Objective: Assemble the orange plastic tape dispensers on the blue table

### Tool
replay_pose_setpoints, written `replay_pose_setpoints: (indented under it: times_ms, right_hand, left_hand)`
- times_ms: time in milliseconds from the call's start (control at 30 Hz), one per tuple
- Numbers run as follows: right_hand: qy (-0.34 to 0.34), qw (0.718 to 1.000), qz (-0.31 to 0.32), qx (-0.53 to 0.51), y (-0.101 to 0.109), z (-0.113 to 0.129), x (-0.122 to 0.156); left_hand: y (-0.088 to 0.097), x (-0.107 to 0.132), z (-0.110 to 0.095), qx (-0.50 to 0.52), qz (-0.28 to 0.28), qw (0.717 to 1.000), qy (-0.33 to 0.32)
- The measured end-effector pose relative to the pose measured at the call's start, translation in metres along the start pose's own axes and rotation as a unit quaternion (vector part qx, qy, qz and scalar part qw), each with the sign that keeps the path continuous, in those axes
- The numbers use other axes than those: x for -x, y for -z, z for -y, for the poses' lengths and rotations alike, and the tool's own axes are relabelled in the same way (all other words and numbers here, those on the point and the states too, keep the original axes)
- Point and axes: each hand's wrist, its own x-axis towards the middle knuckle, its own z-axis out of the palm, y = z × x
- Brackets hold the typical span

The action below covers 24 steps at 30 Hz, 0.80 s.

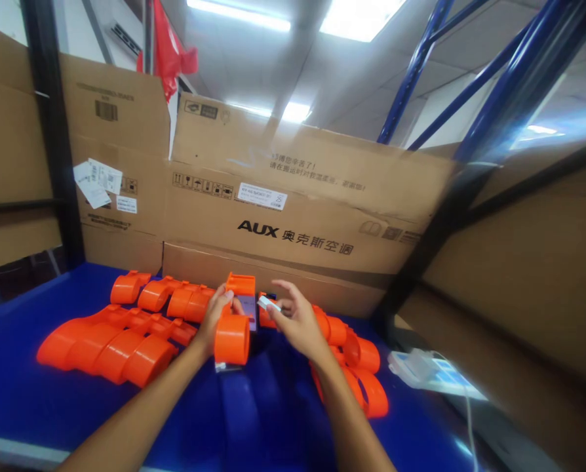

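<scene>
My left hand (215, 318) is closed around an orange plastic part (233, 339) with a round ring at its near end and a flat, ridged piece at its far end. Just to the right, my right hand (300, 321) pinches a small white block (268, 303) between thumb and fingers, apart from the orange part. Partly hidden behind the held part is a pale, flat panel (248, 305). A small silvery piece (227, 367) shows under the ring; whether it is attached I cannot tell.
Similar orange parts (109, 351) stand in rows on the blue table (185, 419) at left, and more orange parts (364, 354) at right. Cardboard panels (293, 210) wall the back. A white power strip (433, 370) with a cable lies at right beside a dark post.
</scene>
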Motion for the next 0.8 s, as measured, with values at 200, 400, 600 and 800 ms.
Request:
replay_pose_setpoints:
  times_ms: [200,400,600,800]
  right_hand:
    - [-0.022,0.964,-0.121,-0.234,-0.008,-0.019,0.006]
    - [-0.03,0.953,-0.166,-0.252,-0.006,-0.023,0.014]
    - [-0.032,0.943,-0.22,-0.247,-0.01,-0.032,0.016]
    - [-0.034,0.938,-0.216,-0.269,-0.013,-0.028,0.017]
  left_hand:
    - [-0.011,0.009,0.007,-0.068,0.02,0.998,-0.002]
    - [-0.02,0.018,0.008,-0.089,0.032,0.995,0.01]
    - [-0.022,0.021,0.01,-0.101,0.032,0.994,0.019]
    - [-0.02,0.021,0.013,-0.107,0.029,0.994,0.022]
